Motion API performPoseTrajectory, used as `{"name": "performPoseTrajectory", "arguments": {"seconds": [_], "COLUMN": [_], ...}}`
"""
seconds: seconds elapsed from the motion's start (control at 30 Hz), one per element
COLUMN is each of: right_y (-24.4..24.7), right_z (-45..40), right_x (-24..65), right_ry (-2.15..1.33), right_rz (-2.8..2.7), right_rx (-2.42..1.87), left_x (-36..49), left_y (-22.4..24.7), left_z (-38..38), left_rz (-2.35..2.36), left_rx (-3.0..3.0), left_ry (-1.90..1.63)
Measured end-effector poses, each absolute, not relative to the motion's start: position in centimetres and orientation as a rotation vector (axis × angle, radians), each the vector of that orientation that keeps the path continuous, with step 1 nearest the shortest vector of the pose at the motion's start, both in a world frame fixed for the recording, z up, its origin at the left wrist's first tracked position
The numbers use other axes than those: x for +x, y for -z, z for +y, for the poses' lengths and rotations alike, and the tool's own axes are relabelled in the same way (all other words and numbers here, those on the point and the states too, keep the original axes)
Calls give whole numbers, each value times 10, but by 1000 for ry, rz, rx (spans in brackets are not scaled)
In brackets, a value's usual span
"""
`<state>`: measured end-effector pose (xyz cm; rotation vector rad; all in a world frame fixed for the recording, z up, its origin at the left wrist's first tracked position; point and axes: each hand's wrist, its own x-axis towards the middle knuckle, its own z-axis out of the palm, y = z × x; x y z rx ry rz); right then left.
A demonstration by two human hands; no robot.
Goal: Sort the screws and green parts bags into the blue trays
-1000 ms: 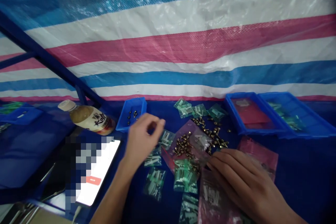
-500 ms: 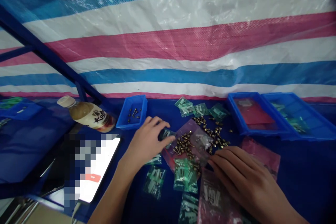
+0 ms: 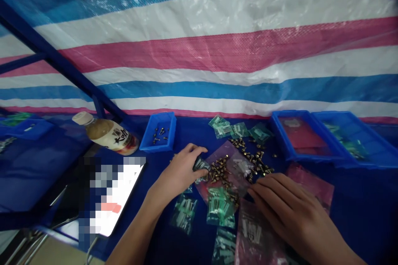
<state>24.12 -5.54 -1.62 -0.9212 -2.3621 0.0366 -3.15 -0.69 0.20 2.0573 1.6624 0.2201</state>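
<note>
My left hand pinches a small green-tinted plastic bag at the edge of a heap of brass screws. The heap lies partly on a translucent purple bag, with more screws scattered to its right. My right hand rests with its fingertips beside the heap, over a pinkish clear bag. Its thumb is hidden, so any grip cannot be seen. Several green bags of small parts lie between my hands.
A small blue bin holds dark screws at the back. Two blue trays stand to the right. On the left are a bottle and a lit phone. A striped tarp hangs behind the blue cloth.
My left hand has moved right and down from above the bags and closed on the small green bag. My right hand has barely moved.
</note>
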Motion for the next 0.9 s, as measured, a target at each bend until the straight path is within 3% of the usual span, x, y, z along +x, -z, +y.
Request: {"name": "performPoseTrajectory", "arguments": {"seconds": [0.23,0.5,0.7,0.9], "right_y": [17,14,9,0], "right_z": [-54,-52,-53,-56], "right_x": [242,239,236,228], "right_ry": [-29,-92,-524,-1016], "right_rz": [-2373,-2311,-2117,-1973], "right_rx": [-916,-982,-1170,-1266], "left_x": [-33,-37,-9,17], "left_y": [0,-1,-4,11], "left_z": [-1,2,-11,-31], "left_rz": [1635,1594,1200,961], "left_rx": [2001,1647,1216,1162], "left_ry": [-355,-905,-866,-697]}}
